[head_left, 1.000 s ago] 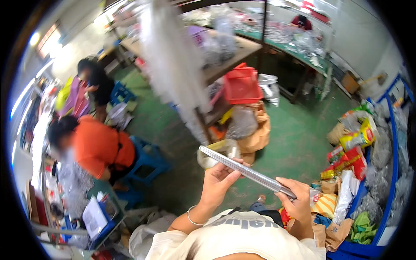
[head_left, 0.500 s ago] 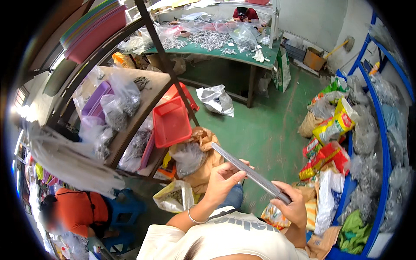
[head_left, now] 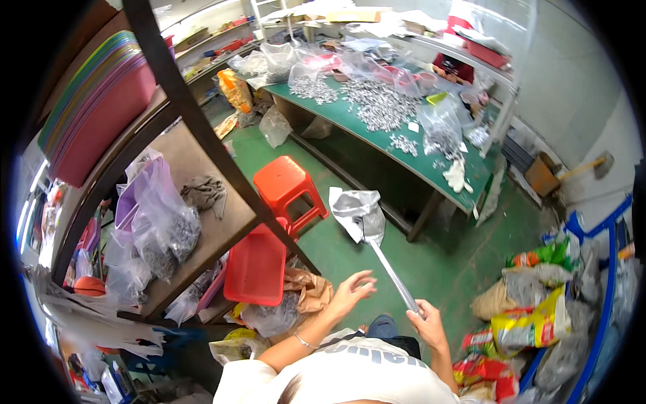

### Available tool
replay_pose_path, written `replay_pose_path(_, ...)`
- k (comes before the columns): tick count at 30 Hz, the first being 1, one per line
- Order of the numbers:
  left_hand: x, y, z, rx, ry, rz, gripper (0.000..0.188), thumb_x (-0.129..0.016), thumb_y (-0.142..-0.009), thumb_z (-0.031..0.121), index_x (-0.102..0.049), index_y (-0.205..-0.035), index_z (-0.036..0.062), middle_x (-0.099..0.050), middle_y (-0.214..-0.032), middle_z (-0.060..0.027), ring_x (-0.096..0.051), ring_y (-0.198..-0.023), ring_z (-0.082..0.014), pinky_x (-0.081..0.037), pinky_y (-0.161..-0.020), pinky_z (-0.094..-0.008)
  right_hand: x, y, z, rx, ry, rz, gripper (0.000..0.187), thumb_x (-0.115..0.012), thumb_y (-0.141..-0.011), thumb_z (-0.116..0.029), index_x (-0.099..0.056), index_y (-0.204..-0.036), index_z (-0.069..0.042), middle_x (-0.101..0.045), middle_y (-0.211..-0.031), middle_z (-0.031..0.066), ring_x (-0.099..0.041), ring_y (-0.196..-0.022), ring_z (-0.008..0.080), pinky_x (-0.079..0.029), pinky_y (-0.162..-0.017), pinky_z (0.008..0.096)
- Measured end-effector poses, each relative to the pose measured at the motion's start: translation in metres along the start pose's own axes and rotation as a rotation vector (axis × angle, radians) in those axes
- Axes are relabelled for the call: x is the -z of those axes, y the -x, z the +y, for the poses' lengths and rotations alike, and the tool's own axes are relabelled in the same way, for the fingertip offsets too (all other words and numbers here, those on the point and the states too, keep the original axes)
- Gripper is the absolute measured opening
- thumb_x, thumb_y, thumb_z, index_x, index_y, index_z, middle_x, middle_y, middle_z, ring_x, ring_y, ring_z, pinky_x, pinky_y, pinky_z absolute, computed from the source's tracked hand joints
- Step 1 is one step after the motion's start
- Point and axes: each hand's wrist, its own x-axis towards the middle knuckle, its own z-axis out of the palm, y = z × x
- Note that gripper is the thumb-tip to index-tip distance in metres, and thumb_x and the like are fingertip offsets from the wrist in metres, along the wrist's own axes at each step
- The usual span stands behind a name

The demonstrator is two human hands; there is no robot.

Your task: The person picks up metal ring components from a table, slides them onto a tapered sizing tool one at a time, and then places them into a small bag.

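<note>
Head view. The item in hand is a long, straight, narrow silver-grey bar of metallic appearance (head_left: 393, 276). Its edges run parallel, and its profile is slim. A row of fine, regular marks appears to follow its face; these are too small to tell in detail. The surface is pale toward the far end and darker next to the fingers. No bend shows along its length.

Position: the bar is held in the air in front of the person, above the green floor (head_left: 350, 259). It slants from the near right to the far left. Its far tip overlaps, in line of sight, a crumpled silver-white plastic bag (head_left: 356, 210) on the floor; contact cannot be determined.

Right hand (head_left: 426, 322): the grip is clamped on the near end of the bar, with the fingers wrapped around it. Left hand (head_left: 351, 295): the grip is apart, fingers extended, to the left of the bar and clear of it.

Surroundings: a red-orange plastic stool (head_left: 289, 182) stands farther left. Beyond the bag, a long green counter (head_left: 363, 128) carries heaped small grey pieces (head_left: 383, 104).
</note>
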Motion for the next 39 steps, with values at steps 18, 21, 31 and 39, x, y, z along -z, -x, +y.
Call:
replay_pose_path(18, 0.215, -0.217, -0.119, 0.832, -0.668, 0.44, 0.062, -0.051, -0.083, 0.044, -0.052, -0.099, -0.0163, -0.057, -0.103, -0.0259, -0.056, -0.096, -0.0279, -0.042, -0.082, -0.0379, 0.091, -0.377, 0.142, -0.156, 0.609, -0.312, 0.026, -0.062, -0.077, -0.022, -0.051, -0.085, 0.0, -0.055, -0.079, 0.0229, -0.054, -0.074, 0.0374, -0.042, -0.065, 0.0401)
replay_pose_path(21, 0.281, -0.293, -0.102, 1.104, -0.726, 0.219, 0.068, -0.049, -0.083, 0.048, -0.05, -0.104, -0.0163, -0.053, -0.11, -0.0287, -0.053, -0.104, -0.0312, -0.04, -0.085, -0.039, 0.055, -0.431, 0.113, -0.147, 0.55, -0.229, 0.024, -0.062, -0.076, -0.018, -0.05, -0.084, 0.0, -0.054, -0.074, 0.0213, -0.053, -0.069, 0.033, -0.042, -0.063, 0.0373)
replay_pose_path(31, 0.425, -0.42, -0.024, 1.146, -0.7, -0.075, 0.07, -0.039, -0.085, 0.055, -0.051, -0.112, -0.0087, -0.051, -0.118, -0.0219, -0.051, -0.106, -0.0341, -0.039, -0.089, -0.0398, -0.042, -0.569, 0.054, -0.072, 0.315, -0.012, 0.013, -0.056, -0.068, 0.0, -0.047, -0.077, -0.001, -0.045, -0.062, 0.008, -0.042, -0.059, 0.0158, -0.038, -0.055, 0.0319)
replay_pose_path(39, 0.453, -0.449, 0.01, 0.997, -0.647, 0.071, 0.073, -0.043, -0.082, 0.058, -0.048, -0.118, -0.0051, -0.045, -0.125, -0.0208, -0.043, -0.116, -0.0312, -0.032, -0.097, -0.0382, -0.065, -0.605, -0.012, -0.155, 0.332, -0.035, 0.013, -0.054, -0.066, 0.001, -0.048, -0.077, 0.0, -0.047, -0.064, 0.0061, -0.043, -0.06, 0.0145, -0.039, -0.057, 0.0287)
